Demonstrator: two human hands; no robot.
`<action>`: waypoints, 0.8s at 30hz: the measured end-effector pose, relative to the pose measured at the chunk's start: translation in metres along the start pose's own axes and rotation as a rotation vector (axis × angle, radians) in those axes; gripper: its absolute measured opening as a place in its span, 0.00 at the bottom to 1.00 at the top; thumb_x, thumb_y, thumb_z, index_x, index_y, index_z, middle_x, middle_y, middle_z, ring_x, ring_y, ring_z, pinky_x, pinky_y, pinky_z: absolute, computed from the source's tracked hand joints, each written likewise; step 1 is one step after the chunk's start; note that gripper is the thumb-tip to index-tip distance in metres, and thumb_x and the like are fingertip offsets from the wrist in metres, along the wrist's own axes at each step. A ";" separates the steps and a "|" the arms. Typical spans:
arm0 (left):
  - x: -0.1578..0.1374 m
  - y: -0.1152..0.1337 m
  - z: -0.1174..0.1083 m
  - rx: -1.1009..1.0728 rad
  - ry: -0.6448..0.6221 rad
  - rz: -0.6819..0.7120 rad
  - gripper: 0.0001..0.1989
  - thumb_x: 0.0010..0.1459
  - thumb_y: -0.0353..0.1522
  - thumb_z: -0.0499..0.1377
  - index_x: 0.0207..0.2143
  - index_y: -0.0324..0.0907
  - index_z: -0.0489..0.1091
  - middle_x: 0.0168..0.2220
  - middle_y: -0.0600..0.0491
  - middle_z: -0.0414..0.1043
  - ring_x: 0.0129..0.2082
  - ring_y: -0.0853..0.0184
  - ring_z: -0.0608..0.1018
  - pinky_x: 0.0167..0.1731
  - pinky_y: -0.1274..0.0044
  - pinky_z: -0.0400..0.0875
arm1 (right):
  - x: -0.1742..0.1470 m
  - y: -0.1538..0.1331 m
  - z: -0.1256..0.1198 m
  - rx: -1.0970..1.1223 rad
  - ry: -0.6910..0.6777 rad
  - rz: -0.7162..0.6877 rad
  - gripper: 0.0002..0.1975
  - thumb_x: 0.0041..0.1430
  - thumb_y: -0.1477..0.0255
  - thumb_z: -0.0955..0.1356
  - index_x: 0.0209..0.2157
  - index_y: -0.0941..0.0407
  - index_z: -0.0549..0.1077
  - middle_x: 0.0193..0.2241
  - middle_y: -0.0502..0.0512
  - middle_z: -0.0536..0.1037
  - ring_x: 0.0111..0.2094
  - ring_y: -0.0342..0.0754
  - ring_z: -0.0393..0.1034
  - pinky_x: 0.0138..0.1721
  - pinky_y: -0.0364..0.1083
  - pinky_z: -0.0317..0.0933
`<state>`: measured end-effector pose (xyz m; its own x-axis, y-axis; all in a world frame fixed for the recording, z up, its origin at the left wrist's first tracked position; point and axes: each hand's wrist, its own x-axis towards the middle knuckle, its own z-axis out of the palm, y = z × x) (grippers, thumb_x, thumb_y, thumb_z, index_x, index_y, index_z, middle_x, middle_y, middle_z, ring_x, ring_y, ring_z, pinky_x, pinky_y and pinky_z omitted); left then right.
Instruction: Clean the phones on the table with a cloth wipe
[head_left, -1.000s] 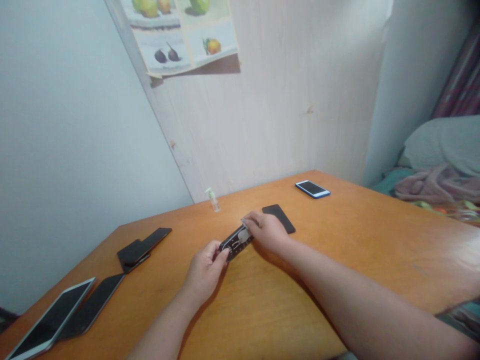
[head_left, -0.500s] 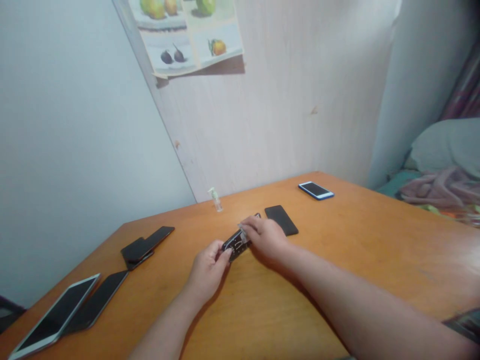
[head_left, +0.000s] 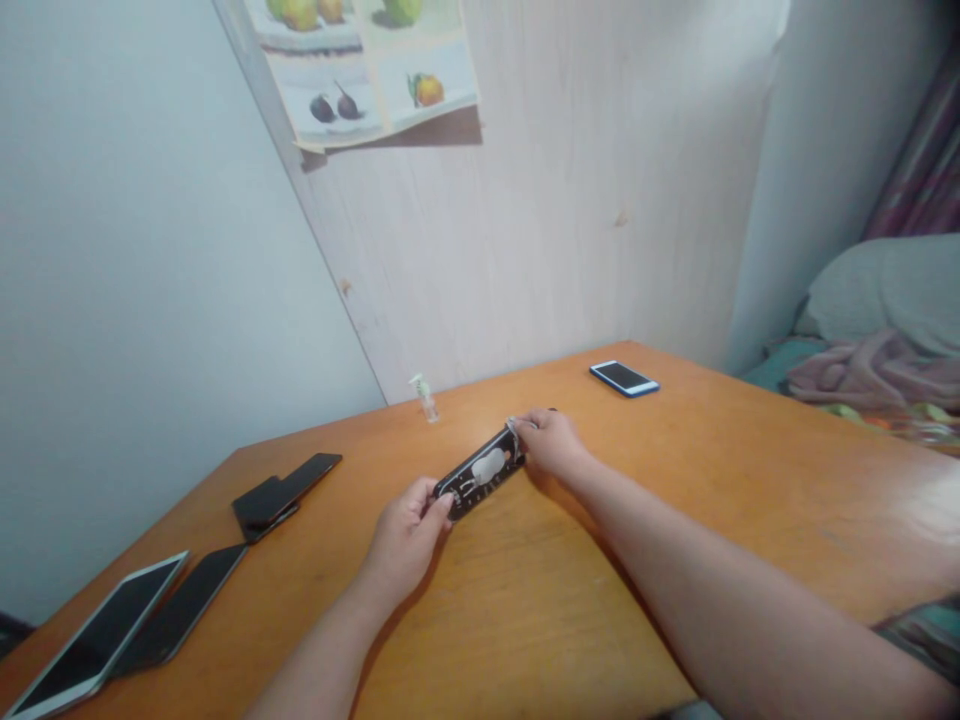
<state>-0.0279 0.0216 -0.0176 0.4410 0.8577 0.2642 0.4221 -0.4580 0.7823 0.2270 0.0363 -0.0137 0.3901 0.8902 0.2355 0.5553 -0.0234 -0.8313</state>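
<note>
The phone case (head_left: 489, 466), black with a white pattern, is held slanting over the table (head_left: 487, 620), between the two hands. The left hand (head_left: 409, 535) grips its near left end, thumb on top and fingers curled beneath. The right hand (head_left: 556, 440) is at its far right end, thumb and fingers pinching a small pale thing there, too blurred to name.

Beyond the case and a little to its left stands a clear pump bottle (head_left: 427, 402). Well beyond it to the right lies a blue-edged phone (head_left: 624, 378). To the left of the case, black phones (head_left: 307, 482) overlap; nearer the person on that side, a white-framed tablet (head_left: 97, 635) partly covers a black tablet (head_left: 191, 605).
</note>
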 end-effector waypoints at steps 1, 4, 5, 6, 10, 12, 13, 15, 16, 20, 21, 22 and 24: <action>0.001 -0.002 0.000 -0.016 0.004 -0.011 0.12 0.63 0.41 0.55 0.32 0.42 0.67 0.25 0.57 0.68 0.27 0.68 0.70 0.29 0.79 0.62 | 0.000 0.002 0.002 0.000 -0.011 0.009 0.13 0.61 0.67 0.63 0.29 0.56 0.77 0.23 0.53 0.79 0.26 0.44 0.72 0.26 0.40 0.57; 0.002 -0.008 -0.002 -0.072 0.026 -0.046 0.12 0.62 0.41 0.55 0.33 0.42 0.67 0.25 0.56 0.68 0.28 0.68 0.70 0.30 0.79 0.62 | -0.006 0.001 0.006 -0.019 -0.059 0.025 0.11 0.56 0.70 0.65 0.24 0.57 0.76 0.19 0.52 0.77 0.23 0.44 0.69 0.24 0.41 0.55; 0.003 -0.009 -0.002 -0.096 0.037 -0.058 0.12 0.62 0.41 0.56 0.33 0.42 0.67 0.25 0.56 0.68 0.28 0.68 0.70 0.30 0.79 0.62 | -0.008 0.000 0.006 -0.029 -0.072 0.027 0.10 0.54 0.72 0.66 0.21 0.57 0.75 0.18 0.52 0.76 0.22 0.44 0.68 0.24 0.41 0.54; 0.004 -0.009 -0.003 -0.124 0.051 -0.071 0.12 0.61 0.41 0.56 0.32 0.42 0.67 0.25 0.57 0.67 0.28 0.68 0.70 0.30 0.79 0.62 | -0.009 -0.002 0.005 -0.037 -0.082 0.028 0.09 0.52 0.73 0.67 0.19 0.57 0.75 0.17 0.53 0.75 0.21 0.44 0.67 0.24 0.41 0.53; 0.006 -0.002 -0.005 -0.280 0.135 -0.121 0.12 0.56 0.41 0.61 0.31 0.41 0.69 0.24 0.57 0.67 0.26 0.70 0.68 0.28 0.81 0.62 | -0.011 -0.010 -0.002 -0.028 -0.104 0.037 0.11 0.48 0.77 0.67 0.14 0.57 0.71 0.14 0.52 0.72 0.21 0.44 0.65 0.24 0.43 0.52; 0.006 0.001 -0.007 -0.368 0.193 -0.146 0.13 0.54 0.41 0.63 0.30 0.40 0.69 0.24 0.57 0.67 0.25 0.71 0.67 0.27 0.81 0.61 | -0.010 -0.012 -0.004 0.009 -0.114 0.056 0.13 0.47 0.78 0.67 0.12 0.57 0.69 0.12 0.51 0.69 0.19 0.44 0.63 0.24 0.42 0.51; 0.007 0.002 -0.008 -0.403 0.216 -0.157 0.14 0.53 0.42 0.63 0.30 0.40 0.69 0.24 0.58 0.66 0.24 0.72 0.66 0.26 0.82 0.61 | -0.010 -0.013 -0.004 0.037 -0.121 0.068 0.13 0.47 0.79 0.67 0.12 0.57 0.69 0.11 0.50 0.68 0.18 0.43 0.62 0.23 0.42 0.50; 0.008 0.001 -0.010 -0.446 0.237 -0.174 0.14 0.52 0.42 0.64 0.30 0.40 0.68 0.23 0.58 0.65 0.23 0.73 0.65 0.25 0.83 0.60 | -0.011 -0.013 -0.002 0.114 -0.138 0.098 0.13 0.47 0.79 0.67 0.12 0.57 0.68 0.10 0.49 0.67 0.16 0.41 0.60 0.20 0.41 0.49; 0.008 0.000 -0.010 -0.459 0.239 -0.182 0.14 0.52 0.41 0.64 0.31 0.40 0.68 0.23 0.59 0.65 0.23 0.74 0.65 0.25 0.83 0.60 | -0.011 -0.014 -0.001 0.161 -0.147 0.115 0.13 0.48 0.79 0.66 0.12 0.57 0.67 0.10 0.48 0.66 0.15 0.40 0.59 0.19 0.41 0.48; 0.009 -0.005 -0.011 -0.520 0.250 -0.215 0.15 0.53 0.41 0.64 0.33 0.40 0.68 0.23 0.60 0.64 0.22 0.75 0.64 0.24 0.83 0.61 | -0.014 -0.016 0.001 0.388 -0.177 0.182 0.13 0.52 0.78 0.66 0.15 0.57 0.67 0.10 0.46 0.66 0.12 0.37 0.53 0.15 0.39 0.44; 0.009 -0.004 -0.010 -0.552 0.252 -0.223 0.15 0.53 0.41 0.65 0.33 0.39 0.67 0.23 0.60 0.63 0.22 0.75 0.64 0.24 0.83 0.61 | -0.014 -0.017 0.001 0.453 -0.184 0.195 0.13 0.54 0.76 0.66 0.17 0.57 0.67 0.11 0.46 0.66 0.12 0.36 0.53 0.14 0.38 0.44; 0.009 -0.003 -0.009 -0.591 0.250 -0.232 0.15 0.52 0.41 0.65 0.32 0.39 0.67 0.24 0.60 0.63 0.22 0.75 0.64 0.24 0.83 0.61 | -0.015 -0.019 0.002 0.519 -0.189 0.207 0.12 0.55 0.75 0.66 0.18 0.58 0.68 0.13 0.47 0.68 0.12 0.36 0.53 0.13 0.38 0.44; 0.008 0.000 -0.007 -0.680 0.233 -0.255 0.15 0.51 0.40 0.66 0.32 0.40 0.66 0.24 0.60 0.64 0.22 0.76 0.64 0.23 0.84 0.62 | -0.016 -0.021 0.002 0.644 -0.195 0.227 0.12 0.58 0.72 0.66 0.21 0.58 0.68 0.15 0.48 0.70 0.13 0.36 0.56 0.13 0.36 0.47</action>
<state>-0.0302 0.0301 -0.0112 0.1851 0.9793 0.0814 -0.1258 -0.0586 0.9903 0.2077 0.0237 -0.0010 0.2732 0.9617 -0.0236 -0.0922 0.0018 -0.9957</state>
